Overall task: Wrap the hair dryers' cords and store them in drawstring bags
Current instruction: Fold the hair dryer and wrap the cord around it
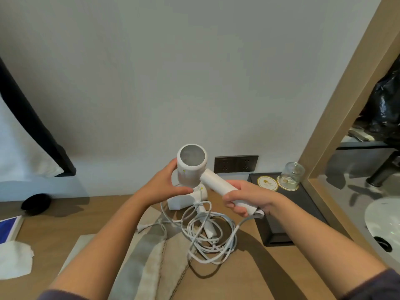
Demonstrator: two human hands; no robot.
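Wooden surface (249, 278) is running back to a pale wall (194, 83) at the far side, and a sink (381, 217) is sitting past its right edge. Above the middle, a white hair dryer (191, 167) is being held off the wood. The left hand (164, 185) is curling thumb and fingers round the barrel, while the right hand (244, 195) is gripping the handle in a closed fist. Its cord (212, 241) is dropping from the handle's end into loose loops on the surface, tangling over a 2nd hair dryer (184, 201) lying just below the hands. Beige drawstring bags (151, 256) are lying flat at the near middle, touching the loops. A black tray (281, 226) carrying a glass (291, 175) is sitting just right of the cords, leaving a narrow strip of wood between. Left of the bags, open wood is stretching to a white tissue (15, 258) at the near left edge.
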